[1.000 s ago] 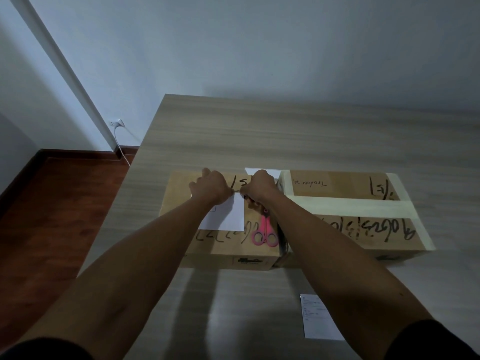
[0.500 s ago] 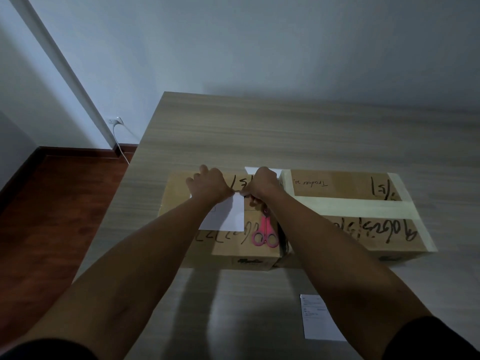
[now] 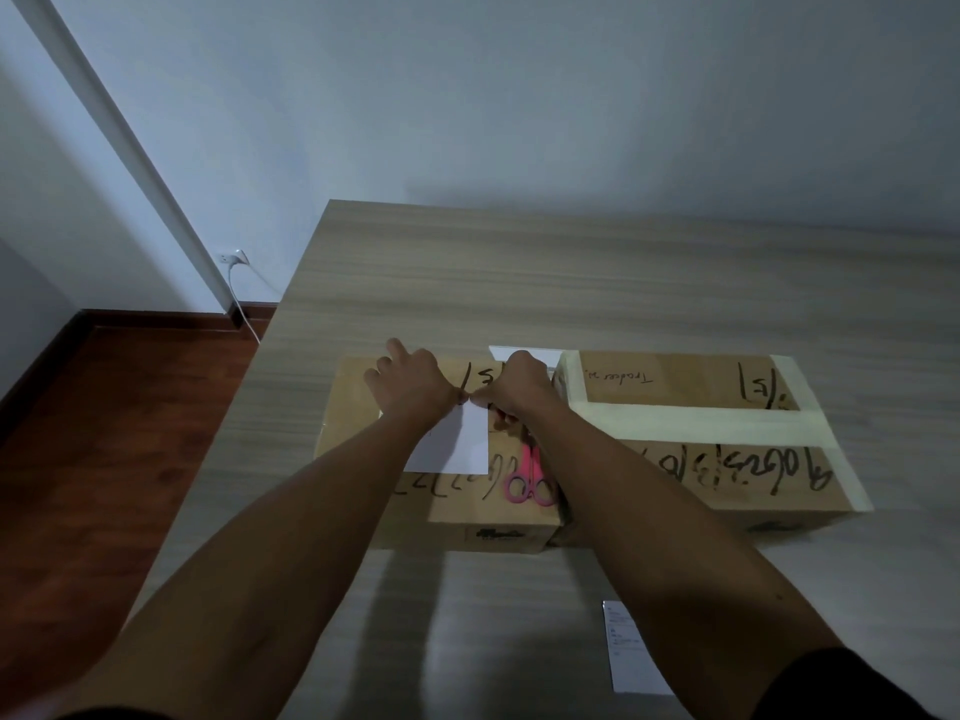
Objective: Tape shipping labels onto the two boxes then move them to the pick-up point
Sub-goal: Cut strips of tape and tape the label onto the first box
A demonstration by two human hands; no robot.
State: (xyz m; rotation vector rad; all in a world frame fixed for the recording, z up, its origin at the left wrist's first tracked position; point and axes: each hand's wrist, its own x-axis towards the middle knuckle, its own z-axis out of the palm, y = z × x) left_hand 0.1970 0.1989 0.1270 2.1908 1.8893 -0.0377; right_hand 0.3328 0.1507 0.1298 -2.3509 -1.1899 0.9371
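Both hands (left (image 3: pixel 413 379), right (image 3: pixel 522 387)) press label (image 3: pixel 457 441) onto box (image 3: pixel 363 407).

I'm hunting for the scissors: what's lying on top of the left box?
On the left box: pink scissors by its right edge, a white label, and both hands, left hand and right hand, at the label's far edge. Tape there is hidden.

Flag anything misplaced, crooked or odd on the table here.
Pink scissors lie loose on the left box, beside the label both hands work on. The second label lies apart near the table edge. Nothing looks damaged.
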